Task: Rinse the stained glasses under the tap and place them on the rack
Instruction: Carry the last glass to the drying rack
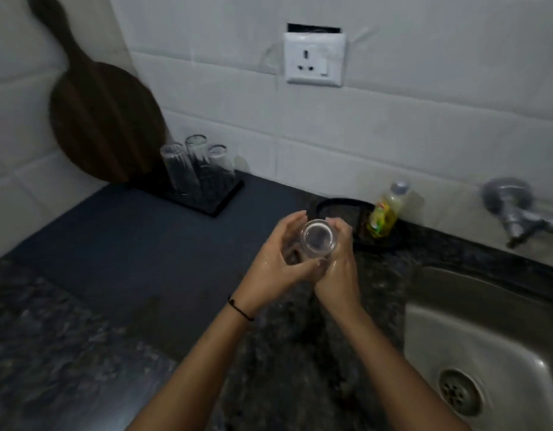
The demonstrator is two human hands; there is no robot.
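A clear glass [318, 241] is gripped between the left hand [276, 262] and the right hand [339, 269], above the desk [119, 244], left of the sink [486, 337]. It is judged light, fragile and slippery; the side walls should be held, with the rack [207, 197] far left.

Clear glossy glass [318, 241]; matt steel sink [486, 331]; speckled stone counter [67, 353]; wooden board [104, 119].

A dark wooden paddle board [104, 119] leans on the white tiled wall, far up and left of the grip. A white wall socket [314, 59] sits high above the grip. A yellow dish-soap bottle [385, 214] stands in a black tray [340, 209] just right of the grip. The speckled dark desk [67, 337] spreads below and left.
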